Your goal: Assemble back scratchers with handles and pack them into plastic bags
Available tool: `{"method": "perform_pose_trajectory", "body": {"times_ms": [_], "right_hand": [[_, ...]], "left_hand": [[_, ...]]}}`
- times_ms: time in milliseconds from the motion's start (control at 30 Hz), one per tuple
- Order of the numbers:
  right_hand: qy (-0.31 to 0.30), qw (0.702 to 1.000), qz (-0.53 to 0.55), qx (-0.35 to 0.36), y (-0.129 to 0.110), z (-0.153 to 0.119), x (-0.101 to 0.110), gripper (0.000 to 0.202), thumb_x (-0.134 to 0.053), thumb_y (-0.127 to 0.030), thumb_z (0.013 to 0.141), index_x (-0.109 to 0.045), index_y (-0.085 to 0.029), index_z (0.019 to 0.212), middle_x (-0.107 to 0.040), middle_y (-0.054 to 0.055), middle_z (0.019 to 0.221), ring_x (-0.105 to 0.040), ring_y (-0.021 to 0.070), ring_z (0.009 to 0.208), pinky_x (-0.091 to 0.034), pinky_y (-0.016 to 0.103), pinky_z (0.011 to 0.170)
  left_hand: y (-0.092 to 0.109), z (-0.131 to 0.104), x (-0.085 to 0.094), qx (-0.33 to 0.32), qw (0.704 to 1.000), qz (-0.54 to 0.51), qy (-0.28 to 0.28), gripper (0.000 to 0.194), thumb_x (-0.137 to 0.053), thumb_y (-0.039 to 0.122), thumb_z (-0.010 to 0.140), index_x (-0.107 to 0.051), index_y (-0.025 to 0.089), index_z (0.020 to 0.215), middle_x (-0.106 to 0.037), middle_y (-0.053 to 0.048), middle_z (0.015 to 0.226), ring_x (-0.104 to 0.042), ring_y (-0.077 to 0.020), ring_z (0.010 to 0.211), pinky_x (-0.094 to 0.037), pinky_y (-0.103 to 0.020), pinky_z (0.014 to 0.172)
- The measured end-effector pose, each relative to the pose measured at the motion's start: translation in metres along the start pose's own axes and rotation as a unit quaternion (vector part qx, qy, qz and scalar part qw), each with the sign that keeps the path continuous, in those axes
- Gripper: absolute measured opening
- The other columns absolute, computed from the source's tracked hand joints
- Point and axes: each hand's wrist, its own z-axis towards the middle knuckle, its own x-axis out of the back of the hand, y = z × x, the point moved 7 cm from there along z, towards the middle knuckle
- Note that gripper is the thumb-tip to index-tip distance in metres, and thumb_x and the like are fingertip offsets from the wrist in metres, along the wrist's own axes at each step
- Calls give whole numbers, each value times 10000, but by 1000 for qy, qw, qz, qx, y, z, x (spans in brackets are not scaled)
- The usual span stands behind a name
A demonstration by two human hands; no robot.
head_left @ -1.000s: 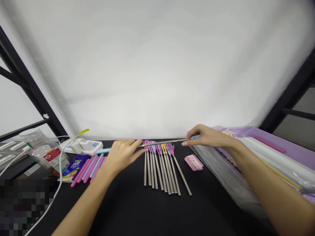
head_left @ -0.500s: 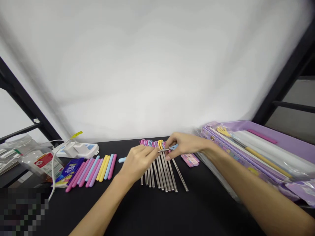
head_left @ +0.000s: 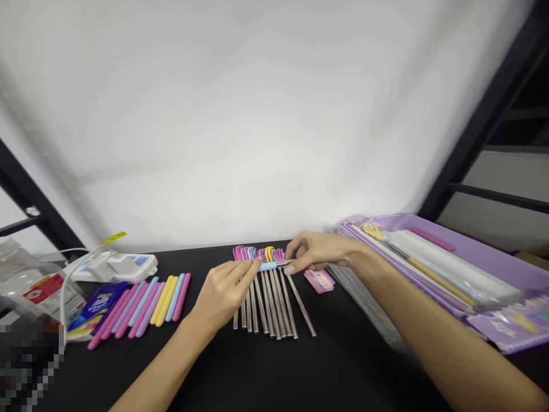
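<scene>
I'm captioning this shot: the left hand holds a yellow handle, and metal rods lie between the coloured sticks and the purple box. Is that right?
Not quite: the handle in the left hand is light blue, not yellow, as the head view shows. The metal rods do lie between the coloured sticks and the purple box.

1. Looks like a small assembly corner; home or business, I can't tell.
2. On the black table (head_left: 240, 372): metal rods (head_left: 266, 309) and coloured tubes (head_left: 165, 300) in rows, 1 power strip (head_left: 146, 265).
3. Behind the table, a white backdrop (head_left: 257, 114); on the table's right, a purple box (head_left: 480, 257).
</scene>
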Motion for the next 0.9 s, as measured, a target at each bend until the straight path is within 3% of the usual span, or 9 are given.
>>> {"method": "perform_pose_trajectory", "body": {"times_ms": [100,167,267,300,367,467,633,800,900], "right_hand": [[24,999,19,27,-7,-12,17,495,-686,-632,719,-680,-177,913,-644,5,659,-440,81,479,-326,232,466],[120,992,-34,23,-7,-26,45,535,-532,-654,832,-688,-153,931,-708,73,796,-565,124,584,-432,260,568],[264,924,-234,-148,15,-56,91,483,-490,-535,895,-682,-135,704,-689,107,677,-631,192,632,-476,313,641],[263,891,-292,-227,28,-64,101,420,-566,-472,859,-653,-147,609,-663,103,604,-631,206,611,-480,327,639],[233,862,-318,-318,51,-75,110,319,-697,-325,752,-599,-164,495,-616,85,500,-613,211,542,-484,331,582],[188,868,-281,-363,79,-74,108,275,-717,-203,690,-574,-162,458,-610,58,474,-558,160,455,-470,282,497],[159,878,-279,-354,91,-63,103,268,-687,-88,606,-536,-154,395,-559,24,438,-522,129,443,-423,241,472],[191,879,-313,-305,74,-68,112,242,-621,-82,588,-506,-170,394,-555,34,468,-570,171,510,-431,273,502],[204,892,-316,-251,55,-70,112,163,-609,-164,651,-551,-175,499,-596,42,536,-606,186,563,-462,280,532]], "left_hand": [[7,7,-12,20,997,20,-69,380,-425,1,887,-547,117,1228,-683,-45,828,-634,-168,639,-486,-283,520],[6,9,-19,55,993,21,-104,452,-395,-15,872,-531,141,1273,-659,-24,797,-615,-157,603,-442,-265,479],[-1,6,-24,103,986,16,-127,450,-400,17,884,-539,172,1283,-637,-13,775,-596,-147,579,-402,-252,469],[-4,4,-25,113,985,14,-130,436,-404,31,892,-547,179,1277,-632,-10,767,-591,-146,574,-391,-251,466],[-7,0,-27,124,982,10,-143,423,-407,50,904,-552,189,1277,-626,-8,765,-592,-149,582,-377,-250,464],[-7,-2,-31,124,977,7,-172,425,-414,64,911,-545,194,1294,-635,-13,790,-600,-157,609,-374,-249,475],[-1,-2,-32,108,977,0,-186,391,-417,77,922,-572,193,1262,-637,-14,795,-601,-163,621,-396,-256,498],[-2,-4,-33,112,979,-17,-171,382,-407,98,939,-562,182,1279,-632,-17,790,-609,-168,633,-429,-266,527],[-11,-4,-31,164,971,-54,-168,360,-409,150,960,-567,211,1277,-656,-29,853,-629,-167,680,-452,-261,567]]}}
